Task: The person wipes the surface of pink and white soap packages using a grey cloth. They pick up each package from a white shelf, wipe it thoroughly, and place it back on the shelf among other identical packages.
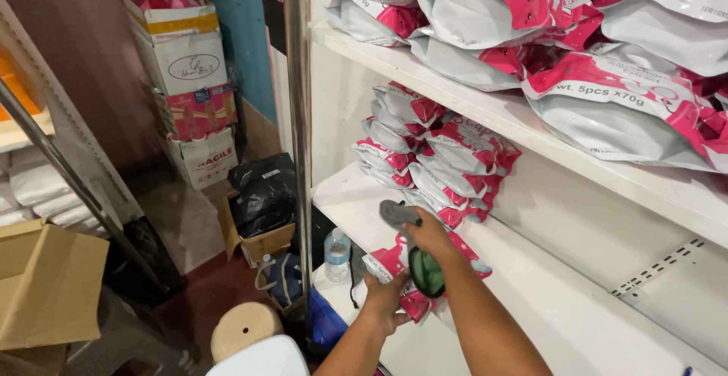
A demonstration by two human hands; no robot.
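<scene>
My right hand (pixel 430 233) is closed around a dark handheld device (pixel 415 249) with a grey head and green window, held over a pink and white pouch (pixel 400 270). My left hand (pixel 384 301) grips that pouch from below, at the front edge of the middle shelf (pixel 546 300). Just behind the hands, a stack of the same pink and white pouches (pixel 436 156) rests on the shelf.
More pouches (pixel 569 35) fill the upper shelf. A metal post (pixel 297 118) runs down the shelf's left edge. Below stand a water bottle (pixel 337 255), a black bag in a carton (pixel 262 194), stacked cartons (pixel 189 80), a round stool (pixel 244 329) and a brown box (pixel 45 285).
</scene>
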